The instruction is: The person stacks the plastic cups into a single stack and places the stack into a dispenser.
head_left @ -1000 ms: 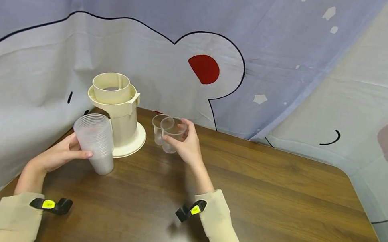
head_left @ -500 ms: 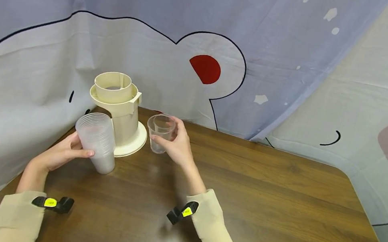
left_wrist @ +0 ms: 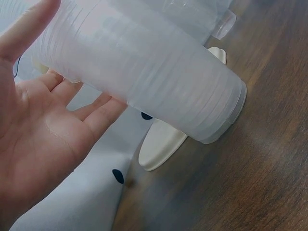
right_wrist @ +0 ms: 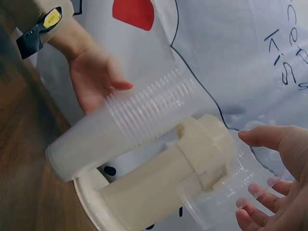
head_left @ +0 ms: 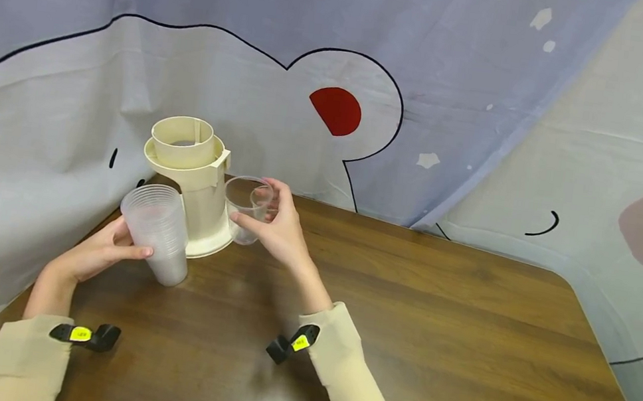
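Note:
In the head view my left hand (head_left: 101, 250) holds a tall nested stack of translucent plastic cups (head_left: 157, 234) on the left of the table. The stack leans, its rims toward the upper left; its base is close over the wood. Thumb and fingers lie on opposite sides of the stack (left_wrist: 144, 72) in the left wrist view. My right hand (head_left: 278, 229) grips a clear plastic cup (head_left: 244, 218), thumb on the near side, fingers partly hidden behind. That cup overlaps the round base of a cream plastic cylinder (head_left: 203, 206), which stands between both hands.
The cylinder carries a narrower cream ring (head_left: 182, 143) in its wide top. A brown wooden table (head_left: 431, 334) extends to the right. Printed fabric (head_left: 238, 90) hangs right along its back and left edges.
My right hand has moved left, bringing the clear cup up to the cylinder's base. Two cup outlines that stood side by side now overlap. The left hand and its stack have hardly moved.

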Motion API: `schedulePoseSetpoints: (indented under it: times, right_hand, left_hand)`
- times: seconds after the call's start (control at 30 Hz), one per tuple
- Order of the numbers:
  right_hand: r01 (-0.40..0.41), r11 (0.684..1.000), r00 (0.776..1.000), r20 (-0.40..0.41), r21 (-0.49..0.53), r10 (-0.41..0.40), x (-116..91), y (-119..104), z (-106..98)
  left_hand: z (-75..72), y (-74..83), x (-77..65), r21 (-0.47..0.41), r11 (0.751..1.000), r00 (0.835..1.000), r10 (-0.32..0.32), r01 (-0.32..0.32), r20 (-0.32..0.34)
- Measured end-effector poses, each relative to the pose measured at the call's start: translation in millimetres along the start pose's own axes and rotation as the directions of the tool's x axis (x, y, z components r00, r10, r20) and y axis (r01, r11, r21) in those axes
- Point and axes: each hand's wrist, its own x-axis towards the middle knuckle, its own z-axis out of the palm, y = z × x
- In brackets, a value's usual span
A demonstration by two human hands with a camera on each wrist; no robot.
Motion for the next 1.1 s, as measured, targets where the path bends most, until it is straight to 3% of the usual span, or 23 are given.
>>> schedulePoseSetpoints:
  times: [0.9, 1.1]
  right_hand:
    - [0.162, 0.987, 0.986, 0.041, -0.024, -0.161, 7, -41, 8]
    - [0.184, 0.983, 0.983, 0.022, 0.024, -0.185, 9, -48, 13]
  left_hand:
    - [-1.1, -2.1, 1.1, -0.003, 1.000, 1.000, -0.001, 0.001, 0.010]
    - [-0.7, -1.6, 1.0, 0.010, 1.000, 1.000, -0.013, 0.013, 0.001]
